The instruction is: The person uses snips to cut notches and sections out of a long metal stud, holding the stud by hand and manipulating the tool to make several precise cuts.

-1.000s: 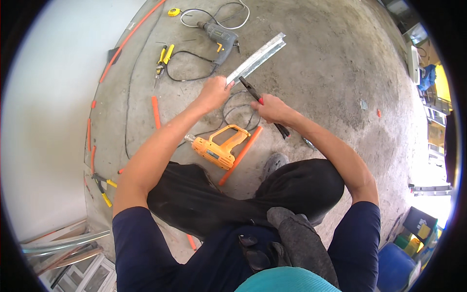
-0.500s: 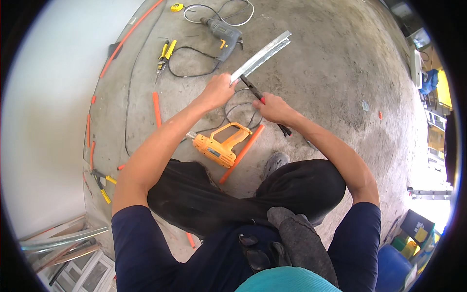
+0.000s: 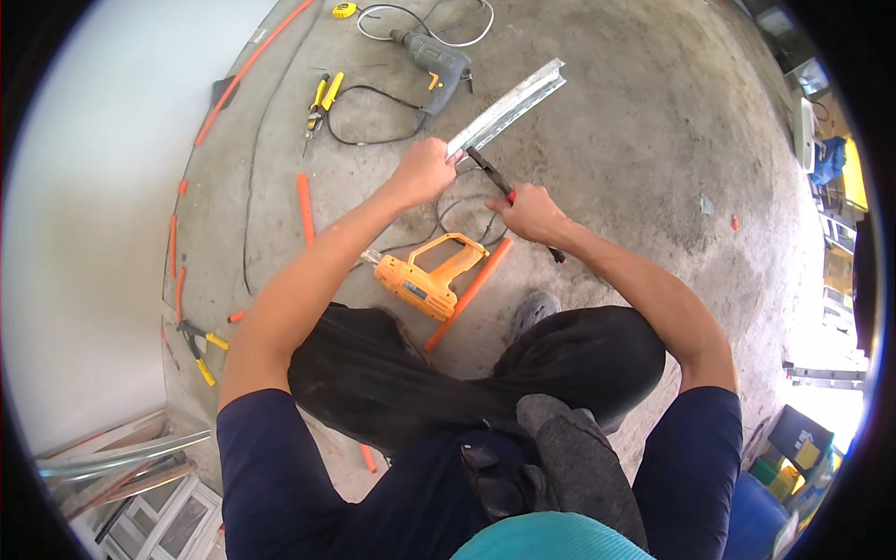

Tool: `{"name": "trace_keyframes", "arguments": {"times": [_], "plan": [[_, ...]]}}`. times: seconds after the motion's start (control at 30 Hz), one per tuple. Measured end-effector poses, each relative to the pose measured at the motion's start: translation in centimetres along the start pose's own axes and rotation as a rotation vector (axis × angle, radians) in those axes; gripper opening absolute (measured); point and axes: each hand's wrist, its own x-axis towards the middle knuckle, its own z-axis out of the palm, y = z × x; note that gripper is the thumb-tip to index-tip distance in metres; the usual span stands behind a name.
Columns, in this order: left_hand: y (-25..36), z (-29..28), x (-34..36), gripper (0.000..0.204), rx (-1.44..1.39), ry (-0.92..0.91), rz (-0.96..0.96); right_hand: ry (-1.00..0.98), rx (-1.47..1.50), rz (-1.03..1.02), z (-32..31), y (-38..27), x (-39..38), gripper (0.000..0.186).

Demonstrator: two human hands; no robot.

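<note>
My left hand (image 3: 425,173) is closed round the near end of a silvery galvanized metal channel (image 3: 509,105), which slants up and away to the right. In my right hand (image 3: 532,213) is a pair of dark pliers (image 3: 490,171) with a bit of red at the grip. Their jaws meet the channel's edge just beside my left fingers; whether they bite into the metal is too small to tell. The dark handle ends stick out below my right hand, close together. Below both hands, an orange heat gun (image 3: 415,287) lies on the floor beside an orange tube (image 3: 476,285).
A grey drill (image 3: 439,67) with its cord lies beyond my hands, near yellow-handled snips (image 3: 322,98) and a yellow tape measure (image 3: 344,10). Other yellow-handled pliers (image 3: 200,350) lie at left by the white wall (image 3: 93,233). Orange tube pieces (image 3: 305,210) are scattered around.
The pliers' handle ends, slightly spread before, are now together in my right hand. The whole view has shifted slightly; my left hand keeps its hold on the channel.
</note>
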Motion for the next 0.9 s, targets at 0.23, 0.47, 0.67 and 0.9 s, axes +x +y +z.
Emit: {"name": "trace_keyframes", "arguments": {"times": [0.23,0.47,0.67,0.9], "plan": [[0.0,-1.1,0.5,0.049,-0.111,-0.072,-0.037,0.048,-0.022,-0.069,-0.1,0.4,-0.1,0.049],[0.5,-0.5,0.2,0.040,0.027,0.024,0.040,0.034,0.005,-0.056,-0.4,0.9,0.6,0.051],[1.1,-0.2,-0.3,0.036,0.021,0.060,0.057,0.003,0.123,0.017,-1.0,1.2,1.3,0.054],[1.0,-0.1,0.1,0.038,-0.032,0.075,0.034,-0.076,0.065,0.017,-1.5,0.2,0.6,0.051]]}}
